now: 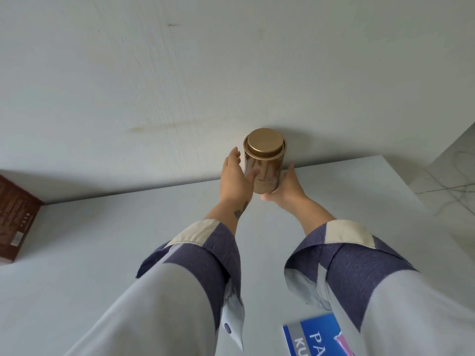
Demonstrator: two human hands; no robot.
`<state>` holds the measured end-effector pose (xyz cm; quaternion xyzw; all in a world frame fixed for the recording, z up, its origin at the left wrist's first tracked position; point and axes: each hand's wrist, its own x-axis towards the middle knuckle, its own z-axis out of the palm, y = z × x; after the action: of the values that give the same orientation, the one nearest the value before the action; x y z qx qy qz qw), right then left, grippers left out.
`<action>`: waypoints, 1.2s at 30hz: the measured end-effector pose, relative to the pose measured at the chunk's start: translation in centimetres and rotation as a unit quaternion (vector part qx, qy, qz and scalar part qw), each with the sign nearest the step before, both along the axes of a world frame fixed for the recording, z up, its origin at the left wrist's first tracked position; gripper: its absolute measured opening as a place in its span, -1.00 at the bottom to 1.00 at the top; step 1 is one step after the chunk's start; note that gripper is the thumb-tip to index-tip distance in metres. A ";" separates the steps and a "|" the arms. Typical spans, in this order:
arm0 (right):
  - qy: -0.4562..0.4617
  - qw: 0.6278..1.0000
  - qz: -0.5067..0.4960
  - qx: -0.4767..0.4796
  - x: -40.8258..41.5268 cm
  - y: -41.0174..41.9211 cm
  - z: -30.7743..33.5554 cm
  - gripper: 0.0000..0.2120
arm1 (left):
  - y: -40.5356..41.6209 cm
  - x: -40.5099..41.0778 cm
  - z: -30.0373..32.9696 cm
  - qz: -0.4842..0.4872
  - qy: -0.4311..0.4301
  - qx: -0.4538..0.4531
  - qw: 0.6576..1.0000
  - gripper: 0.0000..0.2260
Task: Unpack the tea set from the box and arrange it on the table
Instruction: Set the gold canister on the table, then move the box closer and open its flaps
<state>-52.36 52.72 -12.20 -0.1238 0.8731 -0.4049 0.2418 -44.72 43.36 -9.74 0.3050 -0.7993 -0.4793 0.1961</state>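
Hands flank the lidded gold tin [264, 160] on the table [128, 240]: left hand [235, 179] flat against it, right hand [286, 188] cupping its base.

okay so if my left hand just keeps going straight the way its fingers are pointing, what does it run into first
Probably the wall. The left hand lies open along the left side of the gold tin, fingers aimed past it toward the back of the table. Nothing else shows in that line, though depth is hard to judge.

Single head-worn wide-angle view, looking forward and steeply down along both outstretched sleeved forearms, close above the pale grey counter [102, 240], whose far edge meets the white wall [180, 73] across the frame's middle.
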 end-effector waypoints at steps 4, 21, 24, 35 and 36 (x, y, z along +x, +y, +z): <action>0.002 0.993 0.024 0.114 3.1 1.8 1.9 0.07 | -0.4 3.4 2.1 0.011 -0.026 -0.014 1.000 -0.41; 0.115 0.967 0.181 0.135 29.2 -8.1 13.5 -0.40 | -12.0 33.0 11.1 -0.002 -0.146 -0.206 0.968 -0.55; 0.119 0.965 0.201 0.121 34.4 -11.4 13.7 -0.42 | -15.6 39.6 11.6 0.030 -0.153 -0.202 0.967 -0.54; 0.115 0.948 0.285 0.085 45.6 -23.2 12.1 -0.46 | -26.3 53.9 10.1 0.165 -0.164 -0.132 0.964 -0.53; 0.114 0.948 0.285 0.081 45.6 -24.3 11.9 -0.46 | -27.1 54.1 9.9 0.172 -0.165 -0.131 0.962 -0.52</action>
<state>-6.79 28.44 -0.25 -0.3931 0.8527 -0.2304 0.2556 9.36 16.28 0.17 0.4845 -0.8118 -0.2722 0.1794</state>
